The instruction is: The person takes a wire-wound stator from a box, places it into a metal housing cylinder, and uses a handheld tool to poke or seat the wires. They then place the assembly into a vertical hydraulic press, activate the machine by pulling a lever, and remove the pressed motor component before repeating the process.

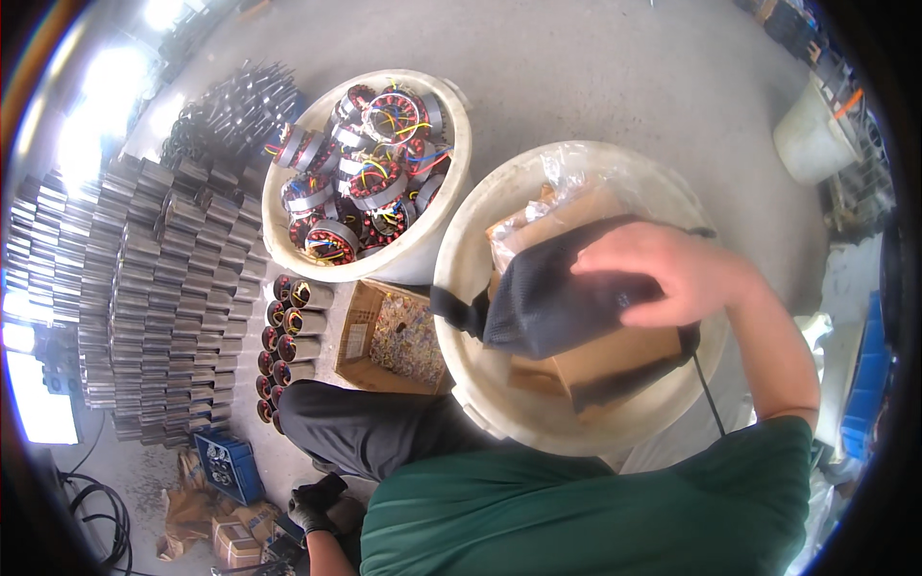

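My bare right hand point(663, 274) lies over a black mesh-textured fabric bag point(547, 293), its fingers stretched across the top and the thumb apart. Beneath the bag is an opened cardboard box point(615, 370) inside a large round whitish tub point(471, 384). A black strap point(451, 305) hangs from the bag over the tub's left rim. At the lower left, beside my leg, my left hand point(309, 511) wears a grey glove. Its fingers are curled at a small black item point(324, 490) whose kind I cannot make out.
A second whitish tub point(272, 226) holds several motor stators with coloured wires. Left of it stand stacked metal cylinders point(163, 288). A cardboard box point(355, 360) with small scraps, more stators point(279, 346) and a blue crate point(245, 470) sit on the floor. Another pale bucket point(807, 139) stands far right.
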The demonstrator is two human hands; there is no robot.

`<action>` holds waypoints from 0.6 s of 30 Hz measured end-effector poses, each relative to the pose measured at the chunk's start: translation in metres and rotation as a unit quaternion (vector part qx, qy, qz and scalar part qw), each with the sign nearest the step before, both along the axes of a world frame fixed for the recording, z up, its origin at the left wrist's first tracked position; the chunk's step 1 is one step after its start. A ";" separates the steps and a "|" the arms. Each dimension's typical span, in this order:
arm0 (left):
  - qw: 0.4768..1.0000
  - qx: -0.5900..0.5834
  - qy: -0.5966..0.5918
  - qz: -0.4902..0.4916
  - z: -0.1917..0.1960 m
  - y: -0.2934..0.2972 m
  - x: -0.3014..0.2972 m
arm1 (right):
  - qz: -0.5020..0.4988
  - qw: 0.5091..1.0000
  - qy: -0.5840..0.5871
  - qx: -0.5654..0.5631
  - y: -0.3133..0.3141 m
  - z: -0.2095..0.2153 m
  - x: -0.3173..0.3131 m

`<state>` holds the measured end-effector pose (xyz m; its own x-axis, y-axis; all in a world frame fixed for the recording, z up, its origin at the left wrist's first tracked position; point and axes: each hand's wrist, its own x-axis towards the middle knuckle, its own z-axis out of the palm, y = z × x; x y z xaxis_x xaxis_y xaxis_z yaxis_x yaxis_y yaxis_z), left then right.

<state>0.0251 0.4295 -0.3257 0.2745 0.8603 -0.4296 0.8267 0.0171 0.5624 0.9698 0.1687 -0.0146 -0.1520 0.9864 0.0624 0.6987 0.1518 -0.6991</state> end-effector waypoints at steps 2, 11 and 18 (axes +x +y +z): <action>0.998 -0.032 -0.003 0.049 0.003 -0.003 -0.016 | 0.010 1.000 0.007 0.005 0.003 0.001 0.003; 0.988 0.144 0.053 0.001 0.014 -0.019 0.009 | 0.026 0.999 -0.015 0.025 0.004 0.000 0.000; 0.832 0.019 -0.263 0.489 0.046 -0.028 0.085 | 0.038 0.998 -0.024 0.041 0.003 -0.003 -0.005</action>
<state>0.1105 0.4010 -0.2795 -0.4225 0.7933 -0.4384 0.0684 0.5102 0.8573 0.9643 0.1719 -0.0173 -0.2311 0.9638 0.1333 0.7157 0.2612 -0.6477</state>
